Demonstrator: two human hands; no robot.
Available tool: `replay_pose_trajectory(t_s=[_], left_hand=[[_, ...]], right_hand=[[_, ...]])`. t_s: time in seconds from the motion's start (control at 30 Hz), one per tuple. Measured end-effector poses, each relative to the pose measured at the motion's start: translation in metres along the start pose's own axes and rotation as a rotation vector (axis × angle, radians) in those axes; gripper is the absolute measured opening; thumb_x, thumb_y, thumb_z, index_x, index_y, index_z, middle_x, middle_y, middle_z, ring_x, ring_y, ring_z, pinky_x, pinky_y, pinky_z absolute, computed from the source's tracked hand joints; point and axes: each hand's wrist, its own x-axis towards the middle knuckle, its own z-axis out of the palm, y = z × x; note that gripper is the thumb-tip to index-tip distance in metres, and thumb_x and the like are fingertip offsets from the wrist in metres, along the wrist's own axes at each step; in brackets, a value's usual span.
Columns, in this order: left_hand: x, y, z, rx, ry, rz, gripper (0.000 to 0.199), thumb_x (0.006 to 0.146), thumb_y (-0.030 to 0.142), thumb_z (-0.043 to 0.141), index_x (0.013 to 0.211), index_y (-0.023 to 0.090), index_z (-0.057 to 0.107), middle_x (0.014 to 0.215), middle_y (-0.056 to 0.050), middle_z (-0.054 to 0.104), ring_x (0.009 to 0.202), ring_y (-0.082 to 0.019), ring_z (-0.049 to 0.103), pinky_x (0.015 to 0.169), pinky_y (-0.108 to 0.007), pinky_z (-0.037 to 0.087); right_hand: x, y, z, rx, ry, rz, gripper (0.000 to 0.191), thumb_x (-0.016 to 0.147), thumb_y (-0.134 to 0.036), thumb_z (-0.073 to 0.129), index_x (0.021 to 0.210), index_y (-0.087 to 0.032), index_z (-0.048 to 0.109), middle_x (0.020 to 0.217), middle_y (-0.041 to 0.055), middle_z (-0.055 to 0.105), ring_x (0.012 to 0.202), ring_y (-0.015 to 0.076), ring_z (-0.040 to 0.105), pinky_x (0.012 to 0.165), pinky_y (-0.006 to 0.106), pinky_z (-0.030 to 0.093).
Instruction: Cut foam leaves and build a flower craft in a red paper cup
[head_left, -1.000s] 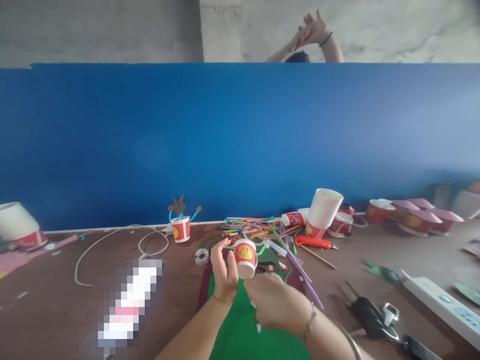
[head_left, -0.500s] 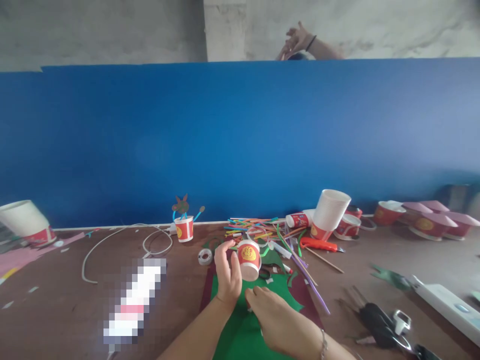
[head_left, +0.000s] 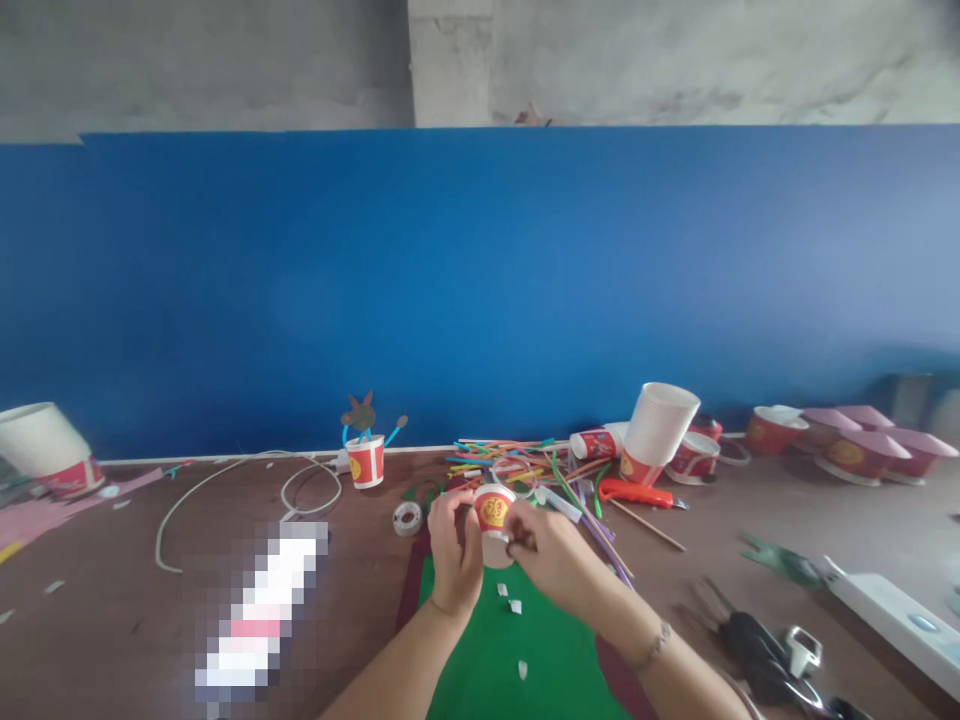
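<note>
A red and white paper cup (head_left: 495,512) with a yellow emblem is tilted over the back of the green sheet (head_left: 480,660). Its left side is gripped by my left hand (head_left: 456,552), thumb against the wall. My right hand (head_left: 551,550) is at the cup's right side, its fingers pinched on a small dark thing that I cannot make out. Small white scraps (head_left: 515,607) lie on the green sheet below the cup.
Colored sticks (head_left: 510,455), an orange cutter (head_left: 637,492) and stacked white cups (head_left: 660,430) stand behind on the right. A tape roll (head_left: 407,518) and a decorated cup (head_left: 367,462) are on the left. Black-handled scissors or pliers (head_left: 757,640) lie at right.
My right hand has moved up from the green sheet to the cup's right side. White scraps now show on the sheet. Beyond the blue partition, another person's hands have mostly dropped out of sight.
</note>
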Motion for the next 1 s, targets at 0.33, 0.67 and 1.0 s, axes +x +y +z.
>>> replay_pose_trajectory(t_s=[0.33, 0.67, 1.0], left_hand=[[0.006, 0.002, -0.002, 0.022, -0.067, 0.07, 0.027, 0.09, 0.017, 0.035, 0.069, 0.019, 0.053, 0.07, -0.001, 0.056, 0.073, -0.016, 0.05, 0.07, -0.029, 0.038], [0.004, -0.002, -0.003, -0.044, -0.031, -0.081, 0.025, 0.088, 0.024, 0.039, 0.07, 0.019, 0.054, 0.071, -0.002, 0.054, 0.073, -0.016, 0.05, 0.068, -0.029, 0.039], [0.006, -0.009, -0.003, 0.053, -0.002, -0.045, 0.018, 0.085, 0.02, 0.042, 0.07, 0.019, 0.051, 0.07, -0.001, 0.053, 0.072, -0.017, 0.05, 0.067, -0.03, 0.038]], right_hand=[[0.029, 0.002, 0.036, 0.126, 0.426, -0.348, 0.017, 0.079, -0.011, 0.045, 0.088, -0.02, 0.056, 0.084, 0.0045, 0.066, 0.081, 0.0181, 0.061, 0.074, 0.03, 0.047], [0.025, 0.007, 0.042, 0.132, 0.372, -0.486, 0.018, 0.083, -0.01, 0.043, 0.089, -0.02, 0.056, 0.084, 0.0052, 0.062, 0.08, 0.0171, 0.057, 0.074, 0.03, 0.046], [0.034, 0.001, 0.036, 0.461, 0.326, -0.238, 0.014, 0.082, -0.02, 0.047, 0.072, -0.019, 0.056, 0.089, 0.0058, 0.055, 0.08, 0.0159, 0.056, 0.06, 0.024, 0.047]])
